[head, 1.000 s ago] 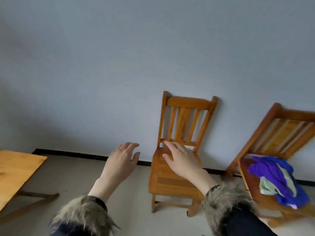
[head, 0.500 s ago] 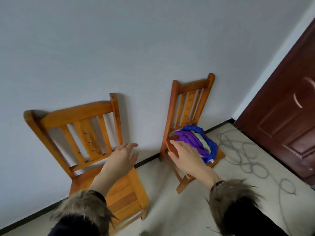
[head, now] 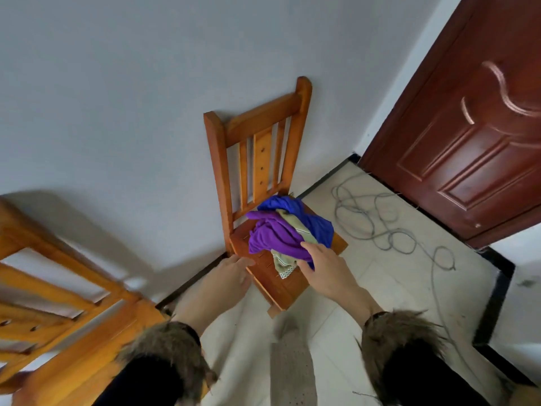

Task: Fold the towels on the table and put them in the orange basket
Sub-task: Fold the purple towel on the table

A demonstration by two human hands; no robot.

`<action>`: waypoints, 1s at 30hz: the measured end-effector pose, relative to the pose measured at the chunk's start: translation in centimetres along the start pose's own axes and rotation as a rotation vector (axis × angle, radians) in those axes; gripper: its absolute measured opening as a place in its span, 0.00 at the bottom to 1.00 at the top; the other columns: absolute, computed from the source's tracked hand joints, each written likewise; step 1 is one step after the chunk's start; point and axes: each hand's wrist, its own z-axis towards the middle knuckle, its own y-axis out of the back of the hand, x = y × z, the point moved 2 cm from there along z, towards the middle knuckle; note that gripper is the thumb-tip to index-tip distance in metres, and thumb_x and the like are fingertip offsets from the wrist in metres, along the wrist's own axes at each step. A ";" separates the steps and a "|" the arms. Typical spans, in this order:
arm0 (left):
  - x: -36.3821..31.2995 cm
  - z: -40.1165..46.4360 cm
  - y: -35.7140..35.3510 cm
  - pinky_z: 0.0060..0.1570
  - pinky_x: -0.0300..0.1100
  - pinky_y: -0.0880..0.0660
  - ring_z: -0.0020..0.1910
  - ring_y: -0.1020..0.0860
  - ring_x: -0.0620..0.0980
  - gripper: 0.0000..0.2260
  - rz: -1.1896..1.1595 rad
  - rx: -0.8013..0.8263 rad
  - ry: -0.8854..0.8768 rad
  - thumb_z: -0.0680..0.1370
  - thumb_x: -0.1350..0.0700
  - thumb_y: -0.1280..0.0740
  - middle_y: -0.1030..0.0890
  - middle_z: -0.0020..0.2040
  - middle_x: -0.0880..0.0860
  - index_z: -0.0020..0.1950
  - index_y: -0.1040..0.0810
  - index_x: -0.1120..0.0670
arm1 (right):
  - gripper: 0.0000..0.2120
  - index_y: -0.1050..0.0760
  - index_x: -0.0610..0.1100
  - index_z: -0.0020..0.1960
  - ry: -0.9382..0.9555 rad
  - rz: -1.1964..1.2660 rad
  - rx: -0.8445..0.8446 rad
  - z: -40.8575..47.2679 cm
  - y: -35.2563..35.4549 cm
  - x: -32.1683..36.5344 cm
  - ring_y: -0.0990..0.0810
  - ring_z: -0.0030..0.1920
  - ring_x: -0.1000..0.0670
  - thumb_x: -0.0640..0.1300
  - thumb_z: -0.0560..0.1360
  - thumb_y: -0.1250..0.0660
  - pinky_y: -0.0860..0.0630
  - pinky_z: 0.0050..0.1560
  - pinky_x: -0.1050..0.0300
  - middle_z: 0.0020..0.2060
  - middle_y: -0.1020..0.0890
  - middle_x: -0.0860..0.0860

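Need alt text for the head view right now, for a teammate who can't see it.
Both hands reach toward a pile of towels on a wooden chair against the wall; the right hand touches the pile, the left hand is open near the seat edge. A cable lies by a brown door.

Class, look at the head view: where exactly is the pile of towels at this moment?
The pile of towels lies crumpled on the seat of the wooden chair against the wall, centre of view, left of the brown door. The right hand reaches its near edge.

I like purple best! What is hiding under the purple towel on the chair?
A pale patterned cloth pokes out below the purple towel, beside a blue one. Anything deeper in the pile is covered.
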 end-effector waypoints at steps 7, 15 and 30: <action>-2.5 14.8 -6.9 0.63 0.45 0.31 0.65 0.30 0.51 0.16 -0.006 0.113 0.118 0.81 0.54 0.44 0.28 0.67 0.50 0.68 0.31 0.50 | 0.22 0.38 0.45 0.72 -0.002 0.072 0.180 12.5 -2.4 -9.1 0.29 0.65 0.47 0.50 0.80 0.43 0.29 0.62 0.52 0.65 0.28 0.47; -1.5 26.7 -13.3 0.68 0.46 0.36 0.70 0.35 0.50 0.19 0.043 0.199 0.221 0.80 0.59 0.44 0.33 0.71 0.50 0.71 0.35 0.50 | 0.19 0.34 0.43 0.69 -0.103 0.101 0.338 24.4 -7.5 -19.0 0.26 0.62 0.45 0.46 0.80 0.43 0.27 0.59 0.49 0.62 0.25 0.45; 1.7 32.1 -23.3 0.50 0.50 0.34 0.45 0.22 0.53 0.12 0.482 0.236 0.051 0.57 0.52 0.20 0.19 0.40 0.49 0.37 0.18 0.49 | 0.13 0.38 0.46 0.34 -0.299 0.241 0.387 29.4 -17.9 -24.8 0.29 0.37 0.46 0.44 0.76 0.40 0.34 0.41 0.51 0.29 0.31 0.52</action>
